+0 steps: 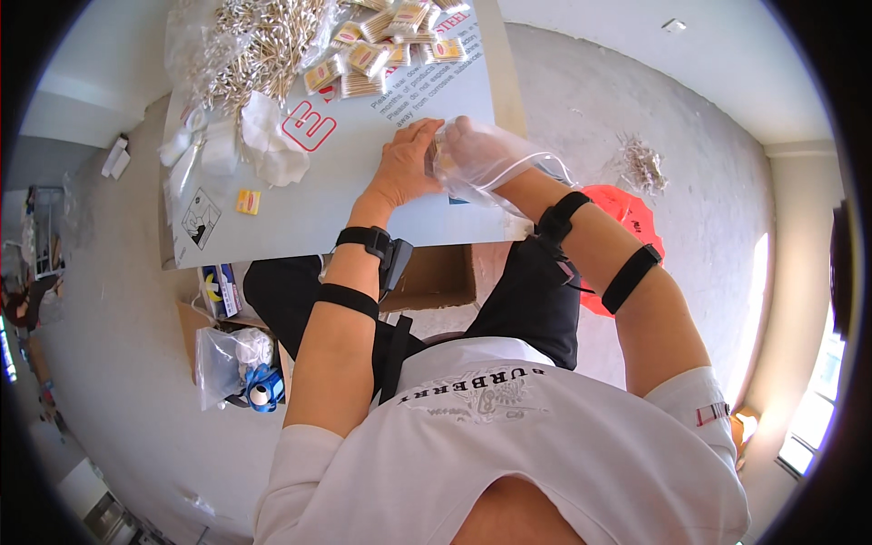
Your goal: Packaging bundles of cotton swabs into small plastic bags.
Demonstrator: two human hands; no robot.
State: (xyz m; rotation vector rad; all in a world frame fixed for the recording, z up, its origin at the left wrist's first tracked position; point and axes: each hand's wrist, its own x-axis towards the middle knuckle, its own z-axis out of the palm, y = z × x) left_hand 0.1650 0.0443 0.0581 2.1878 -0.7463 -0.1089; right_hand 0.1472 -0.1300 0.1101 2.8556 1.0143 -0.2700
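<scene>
Near the right edge of the table, a clear plastic bag (pixel 509 163) is drawn over my right hand (pixel 474 150), its fingers curled inside. My left hand (pixel 406 168) grips the bag's far left end, thumb and fingers bent round it. Something yellowish shows through the film between the hands, mostly hidden by fingers. Beyond them lie several small bundles of cotton swabs (pixel 366 60) with yellow labels. To their left spreads a big heap of loose cotton swabs (pixel 268 54), partly in clear film. A small yellow card (pixel 248 202) lies alone near the table's front left.
Crumpled white sheets (pixel 272 150) lie on the printed grey tabletop (pixel 309 213). An open cardboard box (pixel 431 275) is under the table between my legs. Another box (pixel 189 331) with wrapped items stands left. A red bag (pixel 636 222) and scattered sticks (pixel 641 165) are on the right floor.
</scene>
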